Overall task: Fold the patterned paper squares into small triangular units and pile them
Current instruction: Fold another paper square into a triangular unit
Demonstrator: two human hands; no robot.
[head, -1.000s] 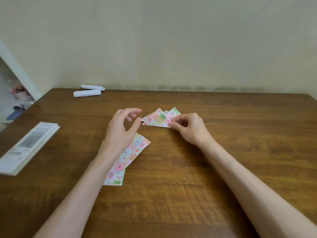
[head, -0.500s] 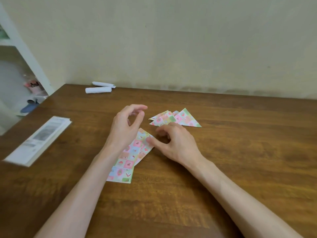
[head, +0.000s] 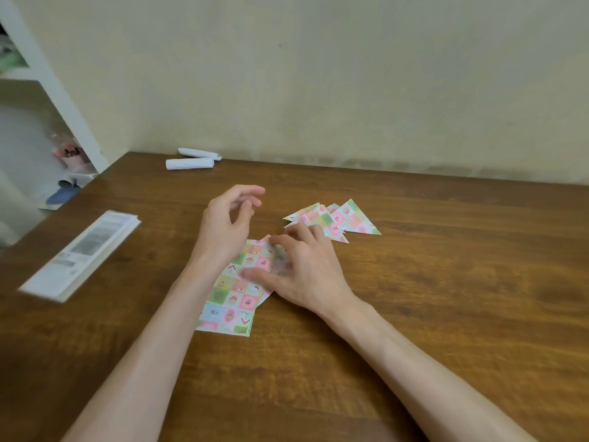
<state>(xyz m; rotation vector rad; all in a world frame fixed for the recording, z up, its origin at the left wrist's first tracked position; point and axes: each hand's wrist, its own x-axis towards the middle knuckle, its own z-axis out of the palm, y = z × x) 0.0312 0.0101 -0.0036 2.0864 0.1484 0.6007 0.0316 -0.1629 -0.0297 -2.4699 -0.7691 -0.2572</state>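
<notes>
The flat paper sheets [head: 229, 301] before you carry a checker of small pastel squares in pink, pale green, yellow, light blue and white, each with a tiny picture such as red cherries, a strawberry or a red tick. Your folded paper triangles [head: 349, 218] show the same print, with green at the outer corners. The wooden table [head: 446, 298] is dark brown with paler grain streaks, the wall [head: 318, 74] plain yellowish cream, the 2 paper rolls [head: 189, 163] plain white, and the white booklet [head: 83, 253] printed in grey blocks.
</notes>
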